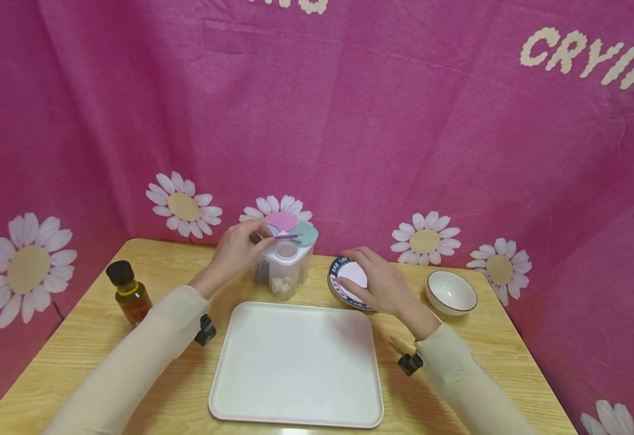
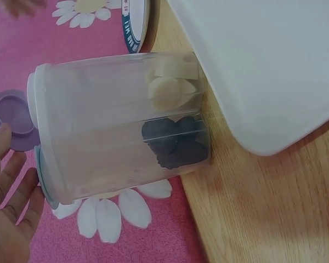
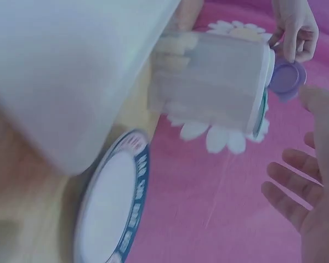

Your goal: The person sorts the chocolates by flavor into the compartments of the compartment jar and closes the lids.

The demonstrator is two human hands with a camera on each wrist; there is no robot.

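Note:
My left hand [image 1: 239,249] pinches a purple round lid [image 2: 15,121] between thumb and fingers, holding it just above a clear divided storage container [image 1: 291,275]. The container has a white top with one round opening [image 1: 285,249] uncovered, and pink [image 1: 281,220] and green [image 1: 307,234] lids on other compartments. Pale chunks [image 2: 172,90] and dark lumps [image 2: 175,142] lie at the bottom of separate compartments. My right hand [image 1: 379,283], fingers relaxed and apart, hovers over a plate with a dark lettered rim [image 3: 111,203] and holds nothing.
A white rectangular tray [image 1: 297,365] lies in front of the container on the wooden table [image 1: 178,393]. A dark-capped bottle [image 1: 132,297] stands at the left, and a white bowl [image 1: 451,292] sits at the right. A pink flowered cloth [image 1: 317,121] hangs behind.

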